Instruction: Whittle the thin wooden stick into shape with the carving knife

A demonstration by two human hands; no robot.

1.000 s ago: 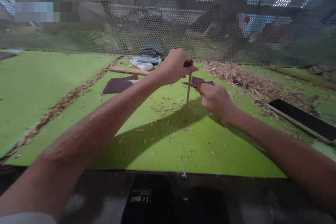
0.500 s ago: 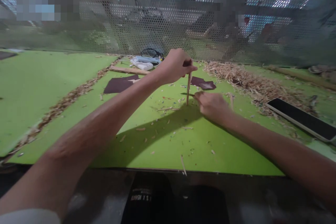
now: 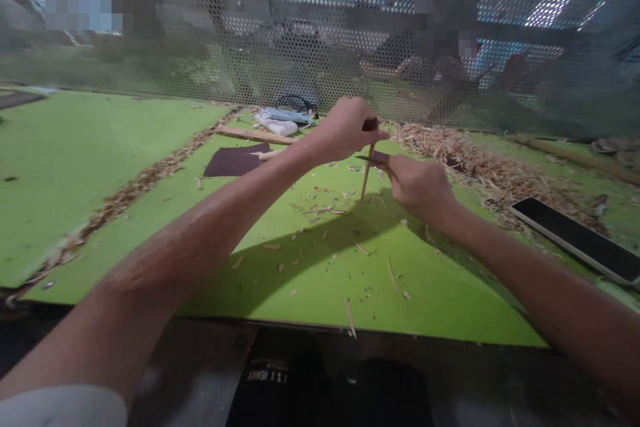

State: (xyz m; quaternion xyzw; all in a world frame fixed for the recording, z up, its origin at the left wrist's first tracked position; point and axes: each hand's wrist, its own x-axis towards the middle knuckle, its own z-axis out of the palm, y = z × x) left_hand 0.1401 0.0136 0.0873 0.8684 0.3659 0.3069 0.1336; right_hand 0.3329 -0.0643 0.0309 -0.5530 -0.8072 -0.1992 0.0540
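Observation:
My left hand (image 3: 350, 123) is closed on the upper end of a thin wooden stick (image 3: 365, 180). The stick stands nearly upright, leaning slightly, and its lower end meets the green tabletop (image 3: 320, 293). My right hand (image 3: 423, 185), to the right of the stick, is closed on a knife (image 3: 365, 158). Its thin dark blade points left and crosses the stick just below my left fingers. Whether the edge cuts into the wood is too small to tell. Thin wood shavings (image 3: 325, 211) lie scattered around the stick's foot.
A heap of shavings (image 3: 475, 157) spreads at the back right, with a phone (image 3: 575, 237) before it. Dark sandpaper (image 3: 233, 161), a flat wood strip (image 3: 255, 135) and a white and blue bundle (image 3: 283, 120) lie behind my left forearm. A perforated metal screen (image 3: 310, 47) borders the back.
My right hand and the knife have risen along the stick, from near its foot to just below my left fingers. The stick leans slightly more. Fresh shavings lie near the front.

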